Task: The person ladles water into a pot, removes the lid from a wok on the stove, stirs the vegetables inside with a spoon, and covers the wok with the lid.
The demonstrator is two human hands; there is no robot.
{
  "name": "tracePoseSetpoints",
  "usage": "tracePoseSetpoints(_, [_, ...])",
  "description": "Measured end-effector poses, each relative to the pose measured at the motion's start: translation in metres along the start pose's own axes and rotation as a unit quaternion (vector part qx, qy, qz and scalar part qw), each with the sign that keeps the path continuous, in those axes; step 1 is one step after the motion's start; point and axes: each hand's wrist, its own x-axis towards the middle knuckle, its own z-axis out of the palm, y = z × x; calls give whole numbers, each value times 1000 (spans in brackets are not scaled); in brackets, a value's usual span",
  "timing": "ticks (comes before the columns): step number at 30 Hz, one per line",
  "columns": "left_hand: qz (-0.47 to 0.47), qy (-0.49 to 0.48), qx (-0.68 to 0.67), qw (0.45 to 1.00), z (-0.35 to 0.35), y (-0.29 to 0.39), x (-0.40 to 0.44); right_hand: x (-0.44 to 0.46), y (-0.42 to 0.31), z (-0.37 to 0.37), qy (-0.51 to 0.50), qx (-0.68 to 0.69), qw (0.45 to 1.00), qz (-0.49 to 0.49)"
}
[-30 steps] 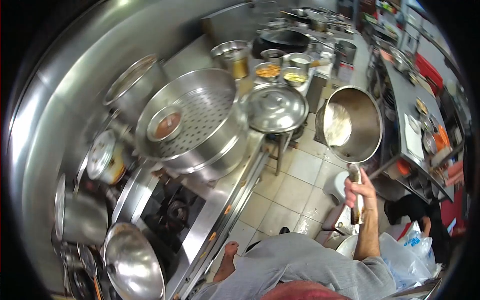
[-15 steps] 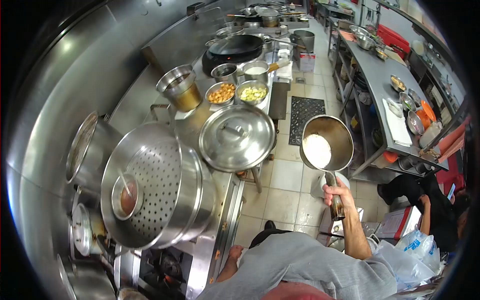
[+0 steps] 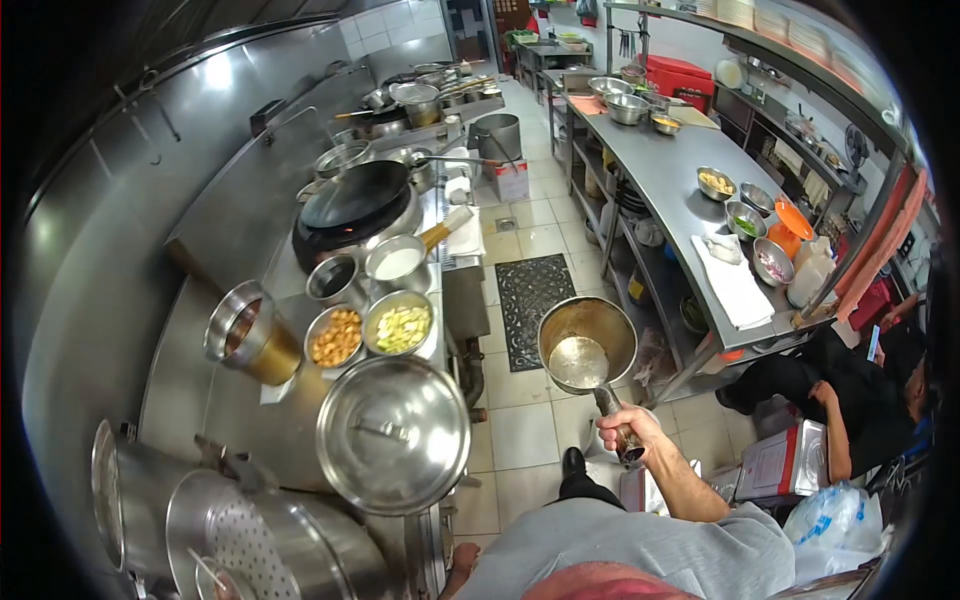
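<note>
My right hand (image 3: 635,430) is closed around the dark, worn handle of a deep metal saucepan (image 3: 617,325), held above the floor. A pale, shiny patch shows at the bottom of the pan; I cannot tell whether it is liquid or glare. My left hand (image 3: 465,556) hangs low beside the stove edge, small and partly hidden, its fingers unclear. Nearest ahead on the stove side is a round steel lid (image 3: 393,435). Beyond it stand a bowl of browned cubes (image 3: 336,337), a bowl of pale green pieces (image 3: 400,325) and a pot of white liquid (image 3: 398,262).
A perforated steel steamer (image 3: 215,535) and a tall pot (image 3: 130,490) stand at left. Farther off is a black wok (image 3: 355,195). A steel worktable (image 3: 640,155) runs along the right. A seated person (image 3: 840,385) is near a tin box (image 3: 785,460). A black mat (image 3: 535,300) covers some tiles.
My view has swung, so the stove items appear farther left and lower. The saucepan stays in my right hand; the bright white area inside it looks duller and smaller.
</note>
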Motion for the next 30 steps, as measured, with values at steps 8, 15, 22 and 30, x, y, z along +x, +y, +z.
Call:
tracePoseSetpoints(8, [-15,-21,49,999,9,78,114,69,-144,-17,7,-143,990,-18])
tracePoseSetpoints(15, [-75,-13,2,997,-13,149,208,161,-223,-3,-26,-200,979,-23])
tracePoseSetpoints(22, [-103,-7,6,995,-43,176,302,272,-277,15,-37,-192,981,13])
tracePoseSetpoints(30, [-128,-17,28,991,-93,207,412,368,-361,35,18,-220,975,-30])
